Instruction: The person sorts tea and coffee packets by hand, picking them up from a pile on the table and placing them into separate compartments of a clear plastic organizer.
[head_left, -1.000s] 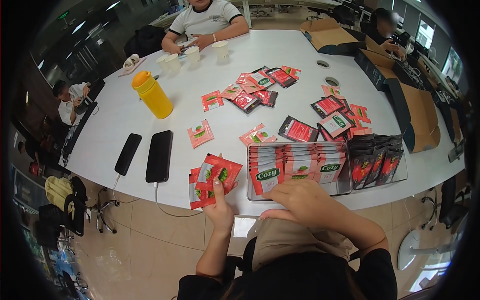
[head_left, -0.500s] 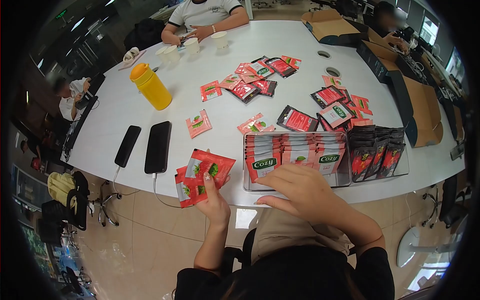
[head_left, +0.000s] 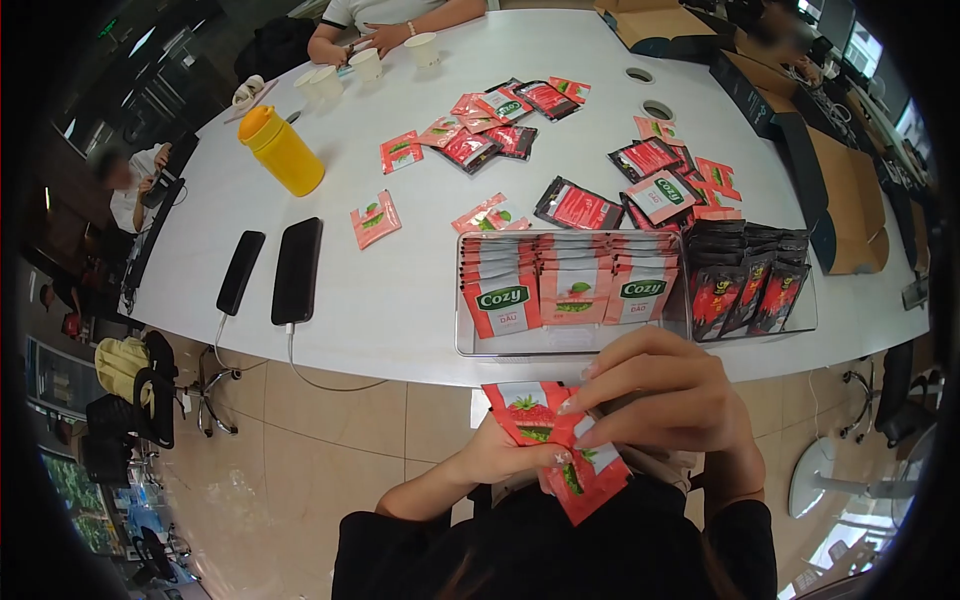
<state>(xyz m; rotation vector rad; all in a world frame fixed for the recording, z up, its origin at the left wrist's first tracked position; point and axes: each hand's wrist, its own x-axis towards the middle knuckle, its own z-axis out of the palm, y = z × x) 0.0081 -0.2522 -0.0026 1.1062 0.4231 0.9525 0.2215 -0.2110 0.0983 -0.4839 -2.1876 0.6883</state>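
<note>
My left hand [head_left: 500, 455] is closed on red sachets [head_left: 580, 480] with strawberry pictures, held in front of my body below the table edge. My right hand [head_left: 665, 390] reaches over from the right, its curled fingertips on the face of these sachets; part of its grip is hidden. Beyond my hands stands a clear plastic box [head_left: 520, 352] at the table edge. Its left compartment has rows of pink-red Cozy sachets [head_left: 570, 285]. On its right side, dark red-and-black packets [head_left: 745, 290] stand in rows.
Loose sachets [head_left: 470, 150] lie in a pile mid-table, with another pile [head_left: 665, 190] behind the box. Two phones [head_left: 297, 270] with cables and a yellow bottle [head_left: 285, 155] are on the left. Paper cups [head_left: 365, 67], opened cardboard boxes [head_left: 850, 210] and a seated person [head_left: 390, 25] are farther off.
My left hand has brought the sachets rightward and down, in front of my body. My right hand has left the box front and come onto them. The view has shifted slightly.
</note>
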